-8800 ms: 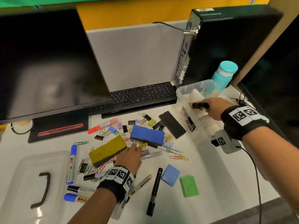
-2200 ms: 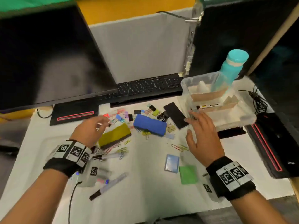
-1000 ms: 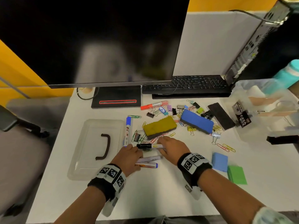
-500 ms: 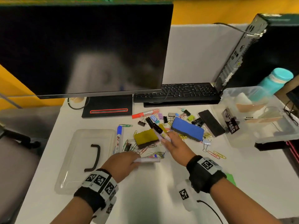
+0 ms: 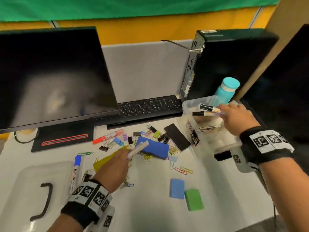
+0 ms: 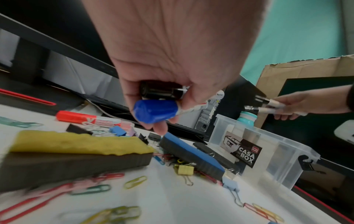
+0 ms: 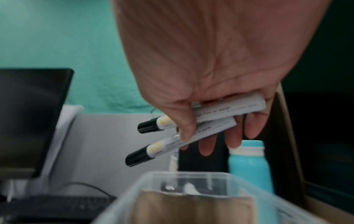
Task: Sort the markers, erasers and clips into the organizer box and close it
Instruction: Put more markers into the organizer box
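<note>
My right hand (image 5: 224, 113) grips two black-capped markers (image 5: 207, 110) just above the clear organizer box (image 5: 189, 104); the right wrist view shows both markers (image 7: 184, 136) over the box rim (image 7: 172, 174). Above the yellow eraser (image 5: 103, 160) my left hand (image 5: 123, 156) holds two more markers (image 5: 138, 149), one blue-capped (image 6: 155, 111) and one black-capped (image 6: 159, 91). On the table lie a blue eraser (image 5: 154, 148), a black eraser (image 5: 177, 137), a red marker (image 5: 107, 137), a blue marker (image 5: 76, 169) and several scattered clips (image 5: 183, 169).
The box lid (image 5: 20, 190) lies at the near left. Small blue (image 5: 176, 188) and green (image 5: 194, 199) erasers sit near the front edge. A monitor (image 5: 50, 77), keyboard (image 5: 150, 106), computer tower (image 5: 225, 64) and teal bottle (image 5: 225, 91) line the back.
My right hand has carried its markers from the pile over to above the box. My left hand has lifted its markers off the table and moved them toward the blue eraser.
</note>
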A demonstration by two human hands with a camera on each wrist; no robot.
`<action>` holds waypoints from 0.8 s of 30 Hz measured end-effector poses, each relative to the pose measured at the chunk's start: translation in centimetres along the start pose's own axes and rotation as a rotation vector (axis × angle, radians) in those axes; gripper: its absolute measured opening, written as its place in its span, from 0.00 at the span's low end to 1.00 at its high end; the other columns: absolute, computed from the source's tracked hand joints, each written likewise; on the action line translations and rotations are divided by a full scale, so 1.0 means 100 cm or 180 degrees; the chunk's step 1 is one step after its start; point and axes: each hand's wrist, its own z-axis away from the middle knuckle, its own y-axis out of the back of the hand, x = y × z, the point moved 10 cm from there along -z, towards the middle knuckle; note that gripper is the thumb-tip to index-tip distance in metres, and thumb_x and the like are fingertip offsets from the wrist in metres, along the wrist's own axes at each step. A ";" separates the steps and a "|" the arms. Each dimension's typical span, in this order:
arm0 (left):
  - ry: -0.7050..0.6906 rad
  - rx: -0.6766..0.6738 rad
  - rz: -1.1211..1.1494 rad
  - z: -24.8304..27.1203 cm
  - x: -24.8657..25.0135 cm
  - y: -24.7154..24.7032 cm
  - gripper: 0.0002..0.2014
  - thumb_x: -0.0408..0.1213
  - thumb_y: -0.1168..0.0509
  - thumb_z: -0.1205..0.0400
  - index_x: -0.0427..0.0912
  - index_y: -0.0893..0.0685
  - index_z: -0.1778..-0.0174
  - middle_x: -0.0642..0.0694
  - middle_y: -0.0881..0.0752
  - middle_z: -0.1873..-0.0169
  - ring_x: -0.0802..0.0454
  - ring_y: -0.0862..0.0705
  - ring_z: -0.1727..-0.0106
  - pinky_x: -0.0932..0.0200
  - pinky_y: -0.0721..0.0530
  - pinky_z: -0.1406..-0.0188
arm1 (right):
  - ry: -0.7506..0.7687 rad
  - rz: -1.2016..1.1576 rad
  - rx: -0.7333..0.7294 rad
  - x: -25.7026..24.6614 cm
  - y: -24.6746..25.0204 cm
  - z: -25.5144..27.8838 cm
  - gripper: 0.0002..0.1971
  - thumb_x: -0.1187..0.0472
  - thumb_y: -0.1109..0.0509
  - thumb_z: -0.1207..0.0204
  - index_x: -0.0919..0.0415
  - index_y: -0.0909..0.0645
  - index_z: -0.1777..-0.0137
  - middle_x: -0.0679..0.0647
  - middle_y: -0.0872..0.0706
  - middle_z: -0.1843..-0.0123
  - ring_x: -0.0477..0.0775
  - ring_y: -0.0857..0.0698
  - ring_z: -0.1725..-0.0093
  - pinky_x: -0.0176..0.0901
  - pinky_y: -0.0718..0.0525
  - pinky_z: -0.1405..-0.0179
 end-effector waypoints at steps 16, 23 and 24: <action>-0.0044 -0.0029 0.0061 0.000 0.035 -0.039 0.15 0.41 0.45 0.14 0.52 0.24 0.32 0.55 0.21 0.48 0.60 0.24 0.57 0.69 0.27 0.62 | 0.0323 -0.1048 -0.0830 0.043 -0.047 -0.034 0.22 0.70 0.40 0.22 0.43 0.22 0.37 0.50 0.22 0.30 0.55 0.23 0.33 0.47 0.26 0.32; -0.0499 0.0369 0.0143 -0.037 0.116 0.003 0.17 0.38 0.45 0.14 0.50 0.27 0.29 0.53 0.22 0.45 0.56 0.24 0.48 0.65 0.22 0.48 | -0.0202 -0.1500 0.0764 0.066 -0.062 0.014 0.22 0.66 0.40 0.20 0.63 0.29 0.26 0.60 0.28 0.23 0.62 0.30 0.24 0.54 0.31 0.25; -0.0610 0.0438 0.0081 -0.047 0.136 0.009 0.18 0.37 0.45 0.14 0.50 0.28 0.28 0.51 0.22 0.43 0.54 0.24 0.45 0.60 0.22 0.43 | -0.0289 -0.1430 0.0870 0.067 -0.067 0.019 0.23 0.65 0.40 0.20 0.65 0.32 0.24 0.60 0.30 0.22 0.61 0.32 0.22 0.54 0.34 0.23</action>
